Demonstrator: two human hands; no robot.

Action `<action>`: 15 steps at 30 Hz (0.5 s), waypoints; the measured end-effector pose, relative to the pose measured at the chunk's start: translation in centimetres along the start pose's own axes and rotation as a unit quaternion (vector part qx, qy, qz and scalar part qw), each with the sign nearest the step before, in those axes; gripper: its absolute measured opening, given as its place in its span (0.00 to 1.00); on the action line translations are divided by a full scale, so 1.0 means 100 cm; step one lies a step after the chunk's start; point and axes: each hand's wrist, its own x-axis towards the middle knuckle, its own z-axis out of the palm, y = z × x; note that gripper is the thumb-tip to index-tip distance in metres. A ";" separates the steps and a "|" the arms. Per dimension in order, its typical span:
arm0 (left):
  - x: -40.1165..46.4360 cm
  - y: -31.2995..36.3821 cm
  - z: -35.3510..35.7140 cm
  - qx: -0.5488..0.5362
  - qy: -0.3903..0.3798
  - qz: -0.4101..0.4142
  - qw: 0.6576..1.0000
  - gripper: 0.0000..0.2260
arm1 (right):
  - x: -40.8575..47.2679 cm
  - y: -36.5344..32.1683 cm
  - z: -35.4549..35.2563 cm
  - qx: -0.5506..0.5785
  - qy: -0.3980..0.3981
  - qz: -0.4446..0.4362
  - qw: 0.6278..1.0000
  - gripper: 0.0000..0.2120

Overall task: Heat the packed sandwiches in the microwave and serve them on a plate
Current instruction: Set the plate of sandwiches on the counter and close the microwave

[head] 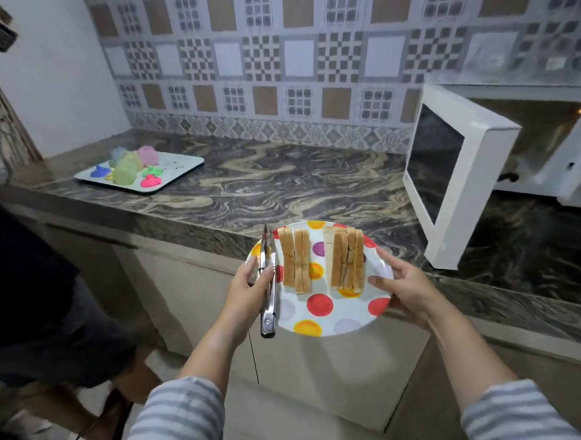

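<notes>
While held by both hands [244, 289], sandwiches [321, 260] upright on plate [331, 313].

Counter [280, 186]: a broad bare stretch of marble runs between the tray of coloured toys [138, 170] at far left and the microwave [530, 140] at right. The open microwave door [448, 178] swings out over the counter, blocking the right side. A second person [34, 300] stands close at left.
</notes>
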 end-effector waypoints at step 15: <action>0.240 0.012 0.038 0.051 -0.062 0.008 0.997 0.22 | 0.197 -0.056 -0.018 -0.057 0.097 0.010 0.994 0.34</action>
